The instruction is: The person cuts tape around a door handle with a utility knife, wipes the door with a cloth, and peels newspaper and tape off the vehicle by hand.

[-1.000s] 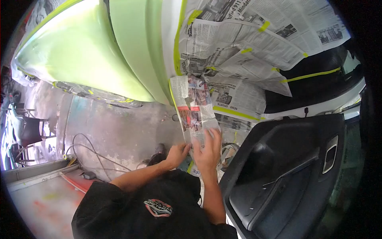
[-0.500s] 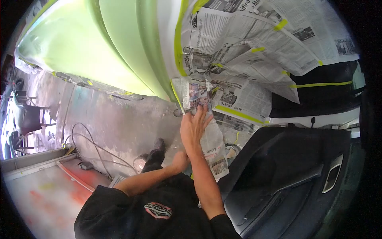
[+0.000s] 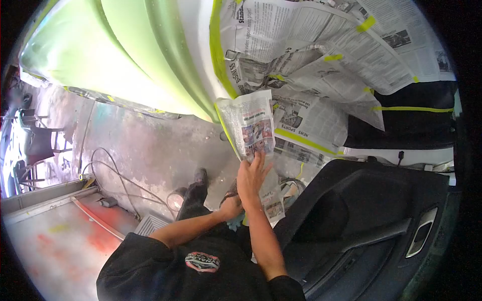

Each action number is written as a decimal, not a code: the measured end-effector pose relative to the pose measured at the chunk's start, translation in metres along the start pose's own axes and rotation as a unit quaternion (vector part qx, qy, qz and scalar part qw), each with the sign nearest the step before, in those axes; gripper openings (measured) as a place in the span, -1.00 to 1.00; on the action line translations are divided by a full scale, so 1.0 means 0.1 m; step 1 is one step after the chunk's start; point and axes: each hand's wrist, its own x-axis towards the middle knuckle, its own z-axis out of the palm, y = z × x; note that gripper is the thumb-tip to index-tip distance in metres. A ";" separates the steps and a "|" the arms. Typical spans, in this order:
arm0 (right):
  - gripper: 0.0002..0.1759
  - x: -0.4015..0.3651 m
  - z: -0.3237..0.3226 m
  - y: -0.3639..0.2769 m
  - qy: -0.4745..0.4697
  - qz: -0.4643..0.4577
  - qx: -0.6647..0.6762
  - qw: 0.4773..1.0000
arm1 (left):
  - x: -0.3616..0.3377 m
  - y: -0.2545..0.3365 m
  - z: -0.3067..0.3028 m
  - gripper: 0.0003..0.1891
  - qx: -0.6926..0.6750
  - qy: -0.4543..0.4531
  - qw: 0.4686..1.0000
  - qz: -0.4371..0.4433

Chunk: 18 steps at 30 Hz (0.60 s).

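Observation:
My right hand (image 3: 252,179) is at the taped left edge of a newspaper sheet (image 3: 248,113), fingers over its printed face and gripping it. The sheet's upper corner meets the lower tip of a pale green car panel (image 3: 145,55), and its lower part (image 3: 273,205) hangs behind my right forearm. My left hand (image 3: 231,206) is closed in front of my body, just below and left of the right one. What lies inside its fingers is hidden. Yellow-green masking tape (image 3: 217,50) runs along the panel's white border and joins more newspaper (image 3: 311,30).
A black car door trim (image 3: 361,215) with a silver handle fills the lower right. On the left are a paint-stained board (image 3: 65,246), a hose (image 3: 120,180) on the concrete floor (image 3: 145,140), and a dark chair (image 3: 37,143). My foot (image 3: 201,175) is below the panel.
My right hand has moved down and slightly right along the sheet. The upper part of the sheet now lies flatter and stands out more. The view has shifted a little.

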 end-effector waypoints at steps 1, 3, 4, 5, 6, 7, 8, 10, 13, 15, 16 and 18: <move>-0.80 -0.03 -0.02 0.05 -0.010 -0.001 -0.004 1.000 | 0.02 -0.16 0.11 -0.38 -0.025 0.025 0.999 0.006; -0.81 -0.09 0.01 0.17 0.001 0.013 -0.026 1.000 | 0.02 -0.47 0.26 -0.26 -0.073 0.076 0.994 0.019; -0.81 -0.13 0.05 0.25 0.007 0.020 -0.038 0.999 | -0.04 -0.38 0.12 -0.22 -0.067 0.042 0.997 0.000; -0.82 -0.17 0.09 0.35 0.003 0.024 -0.047 0.999 | -0.10 -0.31 -0.04 -0.19 -0.061 0.008 0.998 -0.020; -0.82 -0.21 0.12 0.45 -0.001 0.029 -0.057 0.998 | -0.14 -0.24 -0.22 -0.15 -0.055 -0.027 0.997 -0.040; -0.82 -0.24 0.12 0.50 -0.005 0.034 -0.067 0.997 | -0.14 -0.25 -0.34 -0.17 -0.074 -0.032 0.996 -0.034; -0.82 -0.27 0.12 0.54 -0.012 0.038 -0.062 0.997 | -0.14 -0.25 -0.46 -0.18 -0.094 -0.038 0.994 -0.028; -0.82 -0.31 0.09 0.58 -0.025 0.049 -0.054 0.997 | -0.13 -0.12 -0.70 -0.23 -0.107 -0.032 0.993 -0.042; -0.83 -0.40 0.04 0.59 -0.024 0.061 -0.054 0.996 | -0.09 0.04 -0.96 -0.32 -0.077 0.019 0.995 -0.063; -0.84 -0.50 0.04 0.62 -0.012 0.065 -0.060 0.996 | 0.01 -0.05 -0.97 -0.37 -0.044 0.069 0.996 -0.023; -0.84 -0.55 0.05 0.64 -0.007 0.067 -0.063 0.996 | 0.04 -0.06 -0.99 -0.40 -0.058 0.074 0.995 -0.023; -0.84 -0.64 0.08 0.69 -0.027 0.082 -0.079 0.993 | 0.16 -0.06 -1.04 -0.45 -0.087 0.081 0.993 -0.024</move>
